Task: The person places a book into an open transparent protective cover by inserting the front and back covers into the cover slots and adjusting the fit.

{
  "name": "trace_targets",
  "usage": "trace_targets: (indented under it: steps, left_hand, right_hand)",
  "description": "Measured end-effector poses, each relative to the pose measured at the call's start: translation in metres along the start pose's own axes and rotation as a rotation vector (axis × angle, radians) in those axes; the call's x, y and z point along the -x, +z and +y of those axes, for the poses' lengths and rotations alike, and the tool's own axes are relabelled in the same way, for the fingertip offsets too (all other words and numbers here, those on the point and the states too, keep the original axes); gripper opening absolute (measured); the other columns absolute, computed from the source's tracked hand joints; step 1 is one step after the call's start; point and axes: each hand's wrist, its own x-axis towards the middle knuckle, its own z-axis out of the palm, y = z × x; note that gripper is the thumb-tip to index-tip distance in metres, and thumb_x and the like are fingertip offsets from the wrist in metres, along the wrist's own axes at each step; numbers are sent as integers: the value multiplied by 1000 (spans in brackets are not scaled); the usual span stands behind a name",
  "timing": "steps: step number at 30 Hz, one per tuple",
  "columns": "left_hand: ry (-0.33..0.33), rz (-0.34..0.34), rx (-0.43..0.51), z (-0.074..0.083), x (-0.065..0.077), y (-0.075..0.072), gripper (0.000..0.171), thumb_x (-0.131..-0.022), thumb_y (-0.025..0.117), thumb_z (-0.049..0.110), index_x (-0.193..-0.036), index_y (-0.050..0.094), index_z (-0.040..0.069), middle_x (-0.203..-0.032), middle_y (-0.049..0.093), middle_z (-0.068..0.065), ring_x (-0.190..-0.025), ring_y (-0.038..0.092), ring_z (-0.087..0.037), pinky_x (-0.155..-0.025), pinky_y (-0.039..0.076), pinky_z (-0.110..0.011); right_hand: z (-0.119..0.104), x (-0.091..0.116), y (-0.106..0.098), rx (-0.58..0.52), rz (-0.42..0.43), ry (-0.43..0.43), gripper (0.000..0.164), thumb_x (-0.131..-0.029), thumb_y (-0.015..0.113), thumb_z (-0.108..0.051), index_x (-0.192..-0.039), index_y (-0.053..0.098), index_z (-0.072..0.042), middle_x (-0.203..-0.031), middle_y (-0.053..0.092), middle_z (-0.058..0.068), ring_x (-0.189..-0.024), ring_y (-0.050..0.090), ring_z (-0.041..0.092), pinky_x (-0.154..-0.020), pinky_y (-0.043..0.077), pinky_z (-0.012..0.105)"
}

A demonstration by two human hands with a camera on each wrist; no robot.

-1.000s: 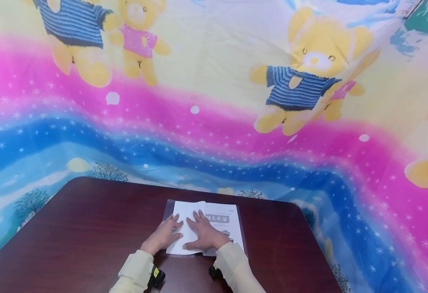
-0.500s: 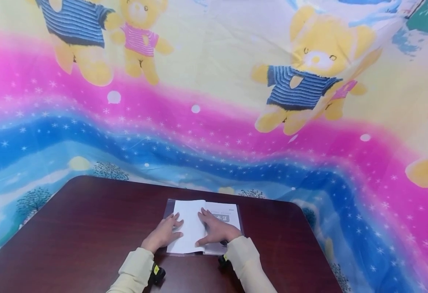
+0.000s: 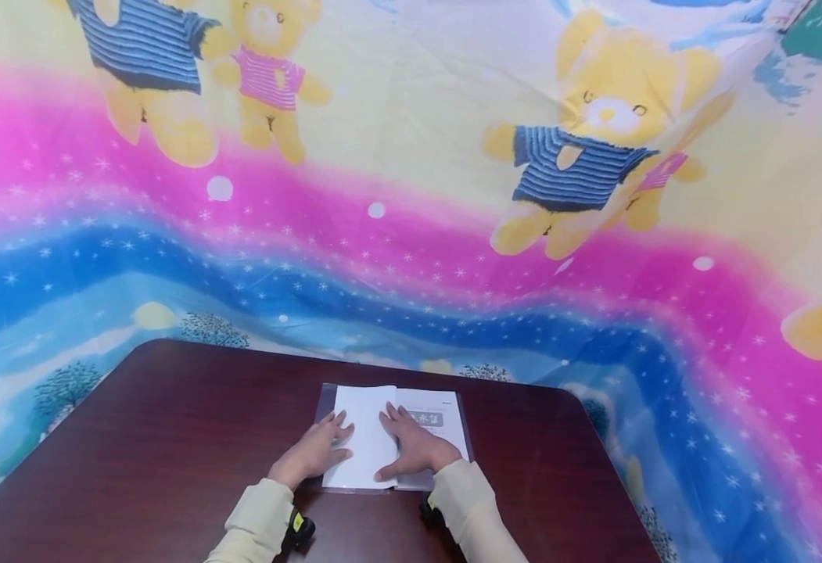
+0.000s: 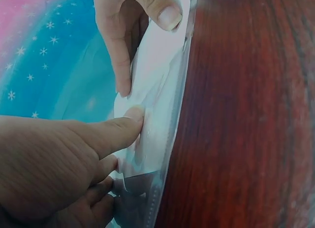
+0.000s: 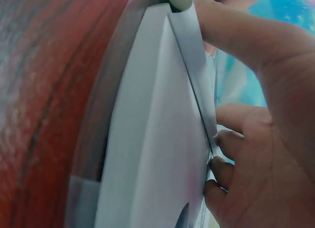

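An open book in a clear plastic cover lies on the table. Its left side shows a blank white page; the right page bears a grey title box and print, partly covered by a hand. My left hand rests on the book's left edge with fingers extended, thumb pressing the page in the left wrist view. Fingers spread, my right hand lies along the centre fold, thumb and fingertips on the turned leaf. From the right wrist, the leaf curves up beside that hand's thumb.
The dark red-brown wooden table has rounded far corners. Behind it hangs a cloth backdrop printed with teddy bears and snowflakes. A black wrist camera with a yellow mark sits at the left cuff, another at the right.
My right hand has slid right, from the middle of the blank left page to the centre fold. The left hand has stayed at the book's left edge.
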Motion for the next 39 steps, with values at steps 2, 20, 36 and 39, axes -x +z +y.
trace_targets:
  steps: [2,20,36,39]
  left_hand:
    - [-3,1,3,0,0,0,49,-94,72,14,-139,59,-2,-158,39,-25,-150,27,-46,-117,30,-63]
    - [6,54,-12,3,2,7,45,-96,70,13,-137,61,-3,-156,41,-27,-148,29,-49,-115,31,-66]
    - [23,91,-4,3,3,10,44,-95,71,11,-134,62,-6,-155,41,-30,-147,30,-51,-115,31,-65]
    - [23,91,-14,4,2,11,44,-95,71,11,-134,62,-5,-155,41,-30,-146,31,-51,-115,32,-64]
  right_hand:
    - [0,0,0,7,5,-3,110,-76,87,-49,-161,29,-11,-171,14,9,-158,10,35,-121,27,58]
    - [2,-4,6,53,7,-19,104,-79,82,-54,-162,29,-18,-172,10,7,-158,7,33,-122,25,59]
    - [-5,-8,10,79,12,-17,100,-80,81,-55,-161,33,-20,-172,12,7,-158,9,32,-123,24,56]
    - [-7,-9,10,88,13,-22,99,-80,81,-55,-160,34,-20,-171,13,8,-158,10,33,-123,24,56]
